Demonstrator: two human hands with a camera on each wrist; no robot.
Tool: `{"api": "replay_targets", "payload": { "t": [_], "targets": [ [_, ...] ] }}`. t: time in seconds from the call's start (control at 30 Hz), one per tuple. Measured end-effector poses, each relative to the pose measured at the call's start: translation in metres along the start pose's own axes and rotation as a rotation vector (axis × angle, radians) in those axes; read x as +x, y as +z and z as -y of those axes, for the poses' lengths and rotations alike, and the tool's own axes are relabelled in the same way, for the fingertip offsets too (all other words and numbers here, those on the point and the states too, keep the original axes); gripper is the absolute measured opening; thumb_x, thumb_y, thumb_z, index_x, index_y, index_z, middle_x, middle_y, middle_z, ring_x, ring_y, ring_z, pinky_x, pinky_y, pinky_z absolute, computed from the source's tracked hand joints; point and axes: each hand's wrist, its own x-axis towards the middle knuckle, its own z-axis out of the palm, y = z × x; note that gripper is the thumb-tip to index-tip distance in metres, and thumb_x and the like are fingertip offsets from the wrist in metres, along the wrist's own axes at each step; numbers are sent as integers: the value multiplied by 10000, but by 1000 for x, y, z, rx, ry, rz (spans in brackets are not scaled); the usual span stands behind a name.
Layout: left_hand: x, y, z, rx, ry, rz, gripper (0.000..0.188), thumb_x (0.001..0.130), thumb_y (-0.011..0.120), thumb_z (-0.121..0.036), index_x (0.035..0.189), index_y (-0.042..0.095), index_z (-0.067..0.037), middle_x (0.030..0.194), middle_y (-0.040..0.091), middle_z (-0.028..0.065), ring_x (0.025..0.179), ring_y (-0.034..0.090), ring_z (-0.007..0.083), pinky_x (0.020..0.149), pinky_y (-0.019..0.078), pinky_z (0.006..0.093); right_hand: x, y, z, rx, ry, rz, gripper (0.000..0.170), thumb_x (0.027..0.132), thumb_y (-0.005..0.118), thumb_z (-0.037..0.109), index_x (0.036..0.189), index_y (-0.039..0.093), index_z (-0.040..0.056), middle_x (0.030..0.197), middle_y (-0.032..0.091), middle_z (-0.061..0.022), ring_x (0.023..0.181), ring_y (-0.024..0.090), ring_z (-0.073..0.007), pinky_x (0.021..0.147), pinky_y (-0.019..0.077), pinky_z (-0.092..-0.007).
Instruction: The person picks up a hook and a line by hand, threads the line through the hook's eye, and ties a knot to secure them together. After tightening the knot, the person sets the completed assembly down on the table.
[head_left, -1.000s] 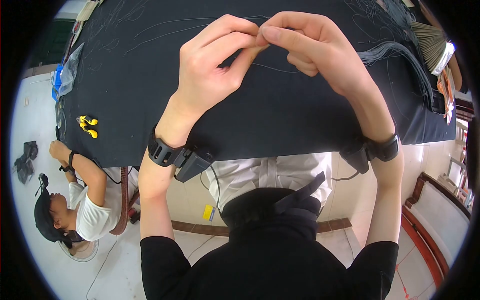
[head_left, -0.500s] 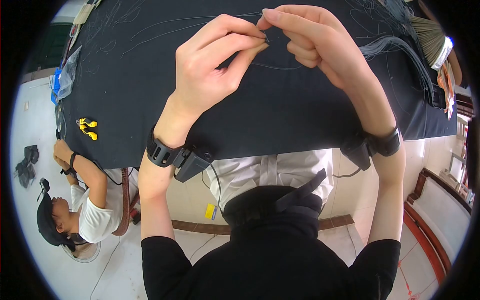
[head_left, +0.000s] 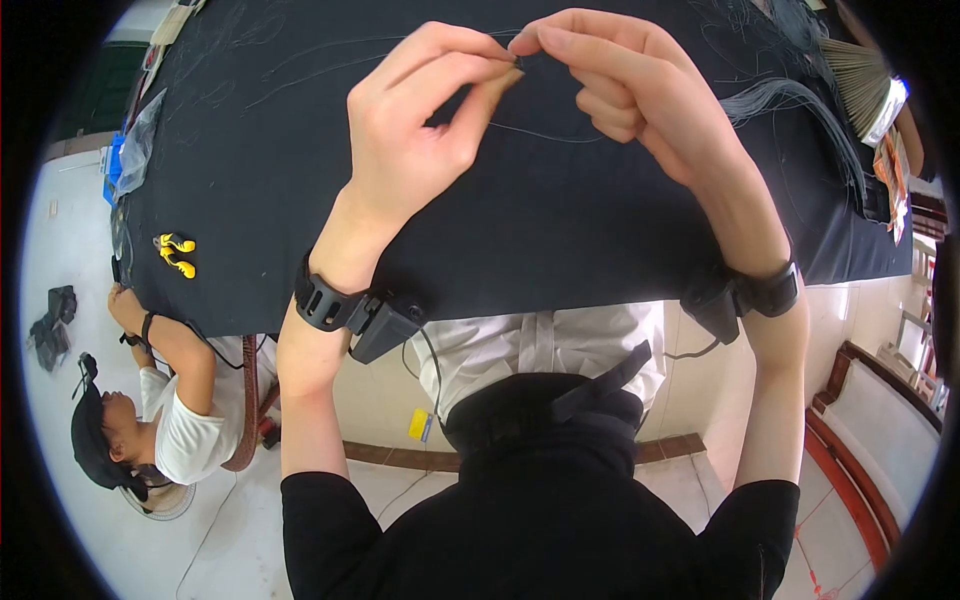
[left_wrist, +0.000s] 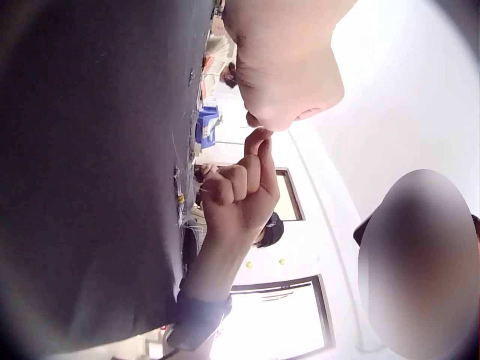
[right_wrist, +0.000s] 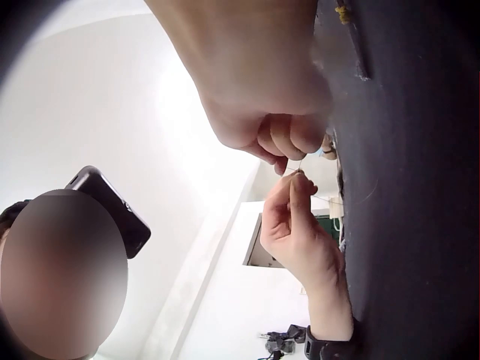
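Note:
Over the far part of the black cloth, the left hand (head_left: pixel 420 125) pinches something small and dark between thumb and fingertips, where a thin grey strand (head_left: pixel 545 133) trails off. The right hand (head_left: pixel 650 90) has its thumb and index finger pressed together right beside the left fingertips, with its other fingers curled. In the right wrist view, a fine thread (right_wrist: pixel 301 163) runs between the left hand (right_wrist: pixel 300 225) and the right hand (right_wrist: pixel 270 112). In the left wrist view the fingertips of both hands meet; the held part is hidden there.
A bundle of grey strands (head_left: pixel 790 100) lies at the right, near a fan of thin brown sticks (head_left: pixel 860 85). Yellow-handled pliers (head_left: pixel 177 255) rest on the black cloth (head_left: pixel 230 200) at the left. A person in a cap (head_left: pixel 95 430) sits at the left edge.
The right fingertips moved up and away from the left ones, then came back beside them. The left hand shifted slightly left and up, keeping its pinch.

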Motion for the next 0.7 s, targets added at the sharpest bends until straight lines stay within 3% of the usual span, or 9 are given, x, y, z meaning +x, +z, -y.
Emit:
{"api": "replay_targets", "payload": {
  "t": [0.13, 0.57, 0.7],
  "targets": [
    [-1, -4, 13, 53, -47, -58, 110, 665, 666, 51, 735, 611, -14, 768, 620, 54, 687, 608, 181, 596, 480, 238, 3, -4, -11, -220, -87, 79, 211, 900, 472, 215, 935, 548, 22, 533, 277, 92, 412, 199, 7, 381, 136, -174],
    [0, -7, 14, 66, -69, -88, 92, 682, 664, 39, 731, 608, -15, 761, 616, 54, 681, 605, 176, 587, 480, 236, 3, 0, -11, -298, -24, -87, 221, 876, 512, 211, 936, 563, 4, 503, 274, 96, 386, 203, 12, 358, 131, -173],
    [1, -8, 12, 98, -51, -79, 96, 681, 661, 43, 733, 606, -16, 767, 613, 58, 683, 605, 181, 592, 483, 241, 4, -2, -8, -263, -46, -47, 250, 862, 508, 230, 909, 596, 1, 488, 350, 64, 389, 265, -9, 371, 173, -188]
  ]
}}
